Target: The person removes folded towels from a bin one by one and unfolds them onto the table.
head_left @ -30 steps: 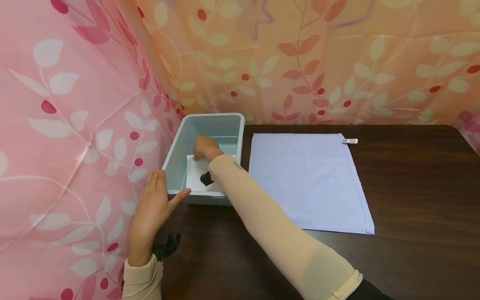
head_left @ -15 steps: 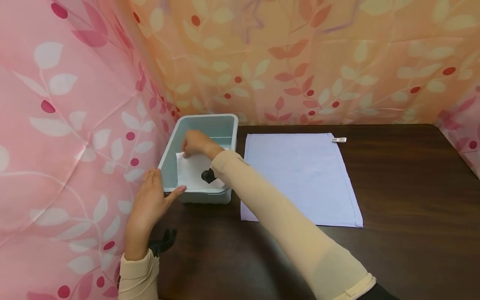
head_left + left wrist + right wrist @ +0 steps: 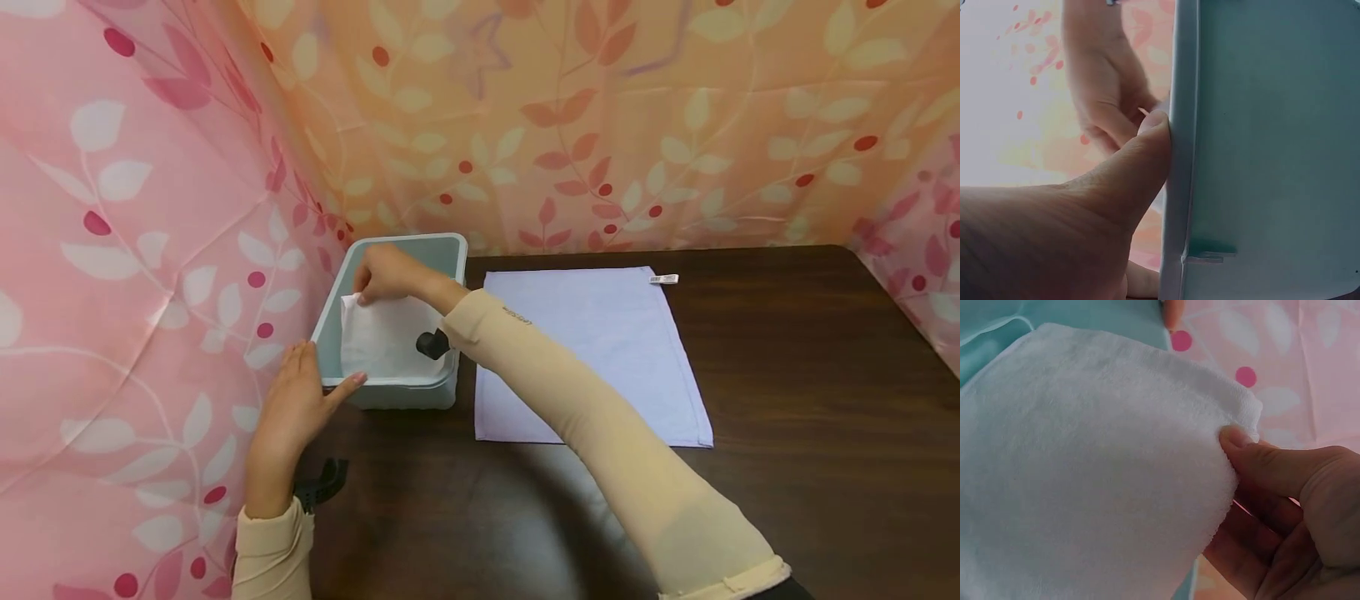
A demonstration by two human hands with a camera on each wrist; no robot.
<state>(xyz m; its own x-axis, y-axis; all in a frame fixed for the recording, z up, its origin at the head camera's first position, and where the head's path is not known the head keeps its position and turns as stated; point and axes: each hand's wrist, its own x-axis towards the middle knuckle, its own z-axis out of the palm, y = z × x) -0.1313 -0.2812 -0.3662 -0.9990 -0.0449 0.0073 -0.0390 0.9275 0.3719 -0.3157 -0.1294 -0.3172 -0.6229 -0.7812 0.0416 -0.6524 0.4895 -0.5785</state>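
My right hand (image 3: pixel 386 273) pinches a corner of a folded white terry towel (image 3: pixel 390 333) between thumb and fingers. The towel hangs inside the pale blue-grey plastic bin (image 3: pixel 438 382), its top corner near the rim's height. In the right wrist view the towel (image 3: pixel 1097 450) fills the left side, with the right thumb (image 3: pixel 1260 456) on its near face. My left hand (image 3: pixel 296 408) rests at the bin's near left corner, fingers extended along the left side and thumb spread on the front rim. The left wrist view shows that thumb (image 3: pixel 1141 150) against the rim (image 3: pixel 1180 156).
A pale lavender towel (image 3: pixel 577 333) with a white tag (image 3: pixel 663 279) lies flat on the dark wooden table (image 3: pixel 795 375), right of the bin. Pink leaf-patterned fabric (image 3: pixel 150 275) hangs close at the left, orange fabric (image 3: pixel 585 125) behind.
My right hand has lifted the white towel's corner upward and toward the back left of the bin. The left hand keeps its place on the corner. The head view has shifted slightly.
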